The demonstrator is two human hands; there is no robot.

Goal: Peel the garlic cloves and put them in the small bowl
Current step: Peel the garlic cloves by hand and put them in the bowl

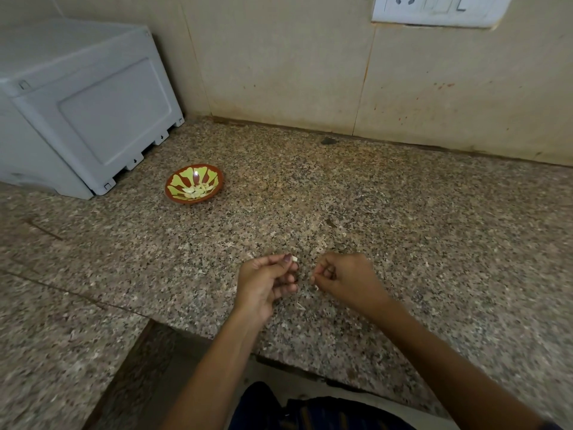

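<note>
Garlic clove pinched in my L hand fingertips; R hand curled, can't tell what it holds. Small bowl w/ peeled cloves well apart.

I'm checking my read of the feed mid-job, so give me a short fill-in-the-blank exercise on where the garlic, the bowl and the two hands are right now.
1. The small brown bowl with green petal pattern holds several pale peeled ____.
2. The left hand pinches a small pale garlic clove at its ____.
3. The bowl stands on the speckled granite counter in front of the pale grey plastic ____.
4. The right hand has its fingers ____.

Missing words: garlic cloves; fingertips; box; curled
</note>
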